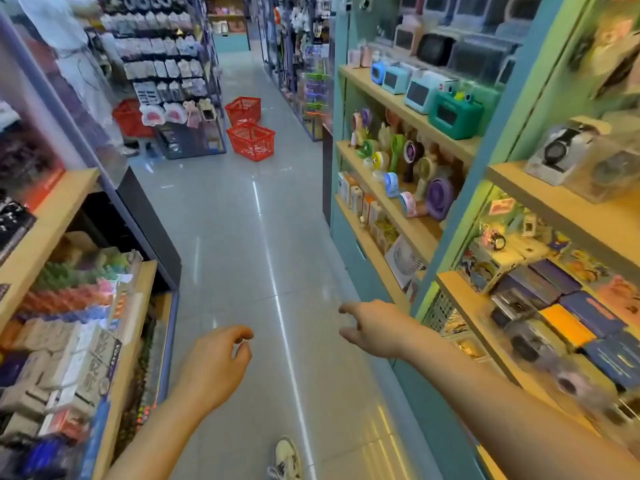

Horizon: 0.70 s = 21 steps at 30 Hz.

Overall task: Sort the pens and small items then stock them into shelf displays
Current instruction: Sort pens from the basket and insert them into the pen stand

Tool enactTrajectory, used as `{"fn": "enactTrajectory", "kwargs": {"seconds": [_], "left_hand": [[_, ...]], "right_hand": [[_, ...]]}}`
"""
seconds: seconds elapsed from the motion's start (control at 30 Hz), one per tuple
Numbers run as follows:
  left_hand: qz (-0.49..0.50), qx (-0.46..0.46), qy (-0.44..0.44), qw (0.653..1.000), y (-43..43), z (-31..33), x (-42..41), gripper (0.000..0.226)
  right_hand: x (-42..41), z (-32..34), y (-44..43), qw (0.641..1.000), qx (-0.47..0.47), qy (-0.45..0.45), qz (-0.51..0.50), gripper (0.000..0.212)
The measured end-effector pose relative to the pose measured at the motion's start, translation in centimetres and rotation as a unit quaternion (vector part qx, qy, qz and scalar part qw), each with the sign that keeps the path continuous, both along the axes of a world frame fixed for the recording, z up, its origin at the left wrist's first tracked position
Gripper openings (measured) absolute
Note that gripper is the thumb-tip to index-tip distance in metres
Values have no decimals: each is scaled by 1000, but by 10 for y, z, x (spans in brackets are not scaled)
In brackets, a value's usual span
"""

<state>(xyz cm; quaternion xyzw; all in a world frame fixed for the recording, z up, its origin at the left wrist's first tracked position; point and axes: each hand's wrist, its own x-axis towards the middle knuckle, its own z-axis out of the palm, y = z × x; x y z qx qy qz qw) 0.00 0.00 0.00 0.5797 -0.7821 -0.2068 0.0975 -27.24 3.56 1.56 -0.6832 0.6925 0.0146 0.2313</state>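
**Empty hands in the stationery aisle**

Grey floor tiles (235, 237) stretch away between two banks of shelving in the head view, and both arms are out in front. Left hand (214, 362) hangs over the floor, fingers loosely curled, thumb close to the forefinger, nothing between them. Right hand (375, 329) reaches a touch farther, fingers relaxed and slightly bent, also carrying nothing. So no stock in hand right now! What look like pens (65, 296) stand packed in coloured rows on the near left shelf (121, 358), just beside the left forearm. Two red baskets (251, 140) sit on the floor far down the aisle, well apart from the hands; what they contain I cannot tell. My read: the hands are free because this is a walk to fetch stock, with the baskets parked mid-aisle within reach of either side.
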Motion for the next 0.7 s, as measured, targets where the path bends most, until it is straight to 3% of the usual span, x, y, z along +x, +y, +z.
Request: {"fn": "enactTrajectory", "kwargs": {"seconds": [0.2,0.7], "left_hand": [[10,31,-32,999,-158,-25,-4,29],[48,42,-57,996,-526,-48,-78,32]], "right_hand": [[-10,-17,-150,999,44,15,-18,52],[-114,-61,-516,999,3,20,-33,53]]}}
